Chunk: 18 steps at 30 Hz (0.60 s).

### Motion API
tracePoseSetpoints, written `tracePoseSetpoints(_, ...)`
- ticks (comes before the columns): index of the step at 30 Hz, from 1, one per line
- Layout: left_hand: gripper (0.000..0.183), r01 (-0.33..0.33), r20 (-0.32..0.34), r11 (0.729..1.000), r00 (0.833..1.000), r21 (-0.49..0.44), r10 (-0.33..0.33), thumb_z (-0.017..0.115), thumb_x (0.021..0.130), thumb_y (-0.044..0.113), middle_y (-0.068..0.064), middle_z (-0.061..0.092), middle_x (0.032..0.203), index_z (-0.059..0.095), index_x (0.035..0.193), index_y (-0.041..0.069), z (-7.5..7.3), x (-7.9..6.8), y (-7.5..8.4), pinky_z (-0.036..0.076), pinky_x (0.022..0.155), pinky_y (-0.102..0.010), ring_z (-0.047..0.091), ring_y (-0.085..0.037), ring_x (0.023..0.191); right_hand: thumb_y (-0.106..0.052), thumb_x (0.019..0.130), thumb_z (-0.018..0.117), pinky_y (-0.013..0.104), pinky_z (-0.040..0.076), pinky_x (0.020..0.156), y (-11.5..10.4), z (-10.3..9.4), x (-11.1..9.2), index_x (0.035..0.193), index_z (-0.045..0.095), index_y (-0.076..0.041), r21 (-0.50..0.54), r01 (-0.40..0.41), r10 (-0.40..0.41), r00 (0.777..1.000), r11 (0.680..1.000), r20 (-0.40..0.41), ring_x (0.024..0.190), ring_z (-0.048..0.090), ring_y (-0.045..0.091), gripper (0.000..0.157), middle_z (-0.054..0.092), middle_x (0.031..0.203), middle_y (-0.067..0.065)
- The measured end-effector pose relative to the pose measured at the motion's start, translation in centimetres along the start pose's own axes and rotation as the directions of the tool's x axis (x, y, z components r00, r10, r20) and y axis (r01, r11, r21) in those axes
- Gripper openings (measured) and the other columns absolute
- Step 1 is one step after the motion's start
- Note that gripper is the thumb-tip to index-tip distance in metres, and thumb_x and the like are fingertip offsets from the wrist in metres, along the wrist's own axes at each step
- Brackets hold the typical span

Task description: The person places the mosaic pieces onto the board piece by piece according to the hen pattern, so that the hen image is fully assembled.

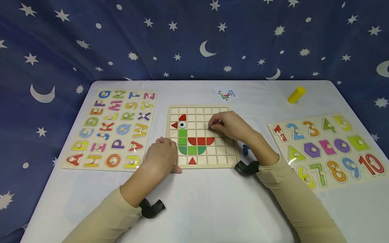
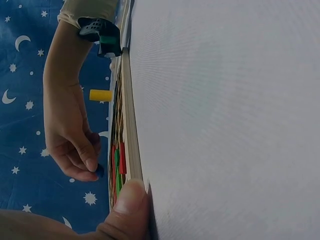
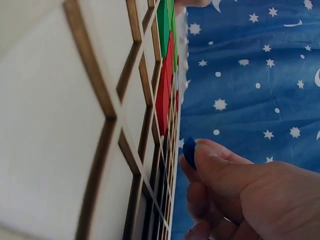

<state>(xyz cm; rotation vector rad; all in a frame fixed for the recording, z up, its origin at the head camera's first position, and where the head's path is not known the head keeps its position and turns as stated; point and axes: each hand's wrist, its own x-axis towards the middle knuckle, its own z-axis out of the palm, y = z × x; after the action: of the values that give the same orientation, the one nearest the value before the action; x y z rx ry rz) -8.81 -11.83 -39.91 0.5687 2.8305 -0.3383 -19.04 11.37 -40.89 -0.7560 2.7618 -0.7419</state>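
A square wooden grid board (image 1: 212, 161) lies mid-table, with red and green pieces and an eye tile (image 1: 182, 125) forming a bird-like figure. My left hand (image 1: 161, 155) holds the board at its near left corner, its thumb (image 2: 131, 197) against the front edge. Above the right part of the grid, my right hand (image 1: 229, 125) pinches a small dark blue piece (image 3: 189, 152) between thumb and forefinger. A red triangle (image 1: 192, 161) sits in the lowest row. More blue pieces (image 1: 245, 149) lie beside the board's right edge, close under the right forearm.
A letter puzzle board (image 1: 100, 131) lies on the left, a number and shape puzzle board (image 1: 313, 138) on the right. Behind the grid is a small picture card (image 1: 225, 93) showing a coloured bird. A yellow cylinder (image 1: 296, 95) stands at the back right.
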Motion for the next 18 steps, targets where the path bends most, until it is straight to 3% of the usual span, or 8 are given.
tracePoseSetpoints(8,0.096,-0.001,-0.003,1.0,1.0,0.009,0.001,0.073,0.07,0.06,-0.034,0.056,0.122,0.05,0.125,-0.016,0.1,-0.1,-0.1,0.055,0.084,-0.045,0.059,-0.043,0.112,-0.022,0.087,0.069,0.029,0.046,0.074,0.6,0.5,-0.2,0.092,0.069,-0.019,0.05,0.011,-0.011,1.0,0.999,0.016,0.077,0.058,0.014,0.006,0.069,0.085,-0.004)
tracePoseSetpoints(14,0.096,-0.004,-0.007,1.0,1.0,0.008,0.004,0.073,0.07,0.06,-0.034,0.056,0.121,0.051,0.124,-0.016,0.2,0.0,-0.1,0.055,0.084,-0.045,0.059,-0.043,0.112,-0.023,0.086,0.071,0.033,0.047,0.086,0.6,1.1,-0.2,0.094,0.074,-0.018,0.026,0.002,-0.002,1.0,1.0,0.016,0.094,0.059,0.015,0.01,0.071,0.096,-0.003)
tracePoseSetpoints(18,0.096,-0.011,-0.014,1.0,1.0,0.014,0.011,0.073,0.069,0.06,-0.034,0.056,0.121,0.051,0.124,-0.016,0.2,0.1,0.0,0.055,0.084,-0.045,0.059,-0.043,0.111,-0.02,0.086,0.07,0.035,0.049,0.09,0.3,1.3,-0.4,0.098,0.076,-0.016,-0.034,0.04,-0.04,0.999,0.999,-0.006,0.098,0.062,0.015,0.013,0.071,0.098,-0.002)
